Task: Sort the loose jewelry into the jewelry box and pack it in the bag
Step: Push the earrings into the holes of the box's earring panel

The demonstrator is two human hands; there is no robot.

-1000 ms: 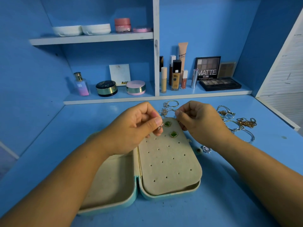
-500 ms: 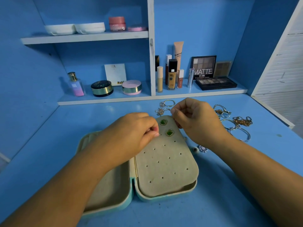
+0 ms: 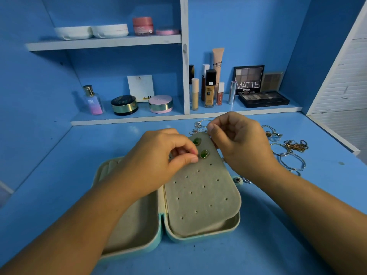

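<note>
The jewelry box (image 3: 198, 236) lies open flat on the blue desk (image 3: 59, 155), its perforated panel (image 3: 202, 195) facing up, I'd say so studs can be pushed through the holes. The left hand (image 3: 158, 161) has its thumb and forefinger tips (image 3: 193, 160) pinched together down on the panel, seemingly on a small piece too tiny to make out. The nearer green earring (image 3: 204, 154) sits just to the right of those tips, the other green earring (image 3: 197, 141) just beyond them. The right hand (image 3: 242, 143) is curled at the panel's far corner, perhaps steadying it or pinching a backing; I cannot tell which. Loose rings (image 3: 199, 126) lie just past its fingertips. Bangles (image 3: 292, 161) and a gold chain (image 3: 296, 145) lie on its outer side, within easy reach.
</note>
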